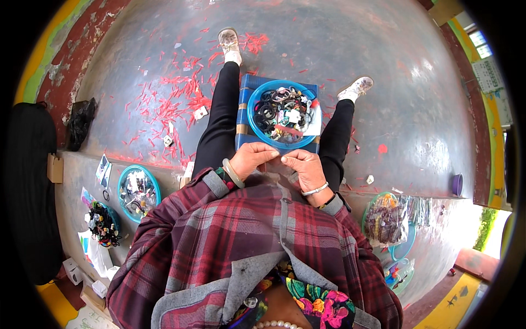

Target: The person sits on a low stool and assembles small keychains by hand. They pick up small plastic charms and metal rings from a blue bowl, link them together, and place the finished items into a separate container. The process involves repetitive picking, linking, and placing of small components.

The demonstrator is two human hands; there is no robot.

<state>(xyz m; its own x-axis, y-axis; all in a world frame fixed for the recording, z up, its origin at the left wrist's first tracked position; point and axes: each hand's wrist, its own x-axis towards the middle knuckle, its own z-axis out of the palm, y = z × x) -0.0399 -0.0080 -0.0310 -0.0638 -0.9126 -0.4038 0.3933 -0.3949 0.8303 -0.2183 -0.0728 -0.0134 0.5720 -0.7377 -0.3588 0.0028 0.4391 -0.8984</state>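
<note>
My left hand [253, 158] and my right hand [308, 169] meet in front of my body, just below the near rim of a blue basin [253, 127]. Thumbs and fingers of both are pinched together. Between and below the fingertips hangs a thin, see-through piece, which looks like a clear plastic bag [278, 174]; its outline is hard to make out. In the basin lies a heap of hair ties [269, 109], mostly black, some coloured or with small charms. White cards and a red strip lie among them. The basin rests on a blue box [244, 98] between my legs.
Red scraps [189, 90] litter the floor ahead and left. At my left stand a teal basin [158, 189] of bagged pieces and a smaller container heaped with hair ties [103, 225]. At my right are a basin of bagged goods [386, 219] and a purple bowl [457, 185].
</note>
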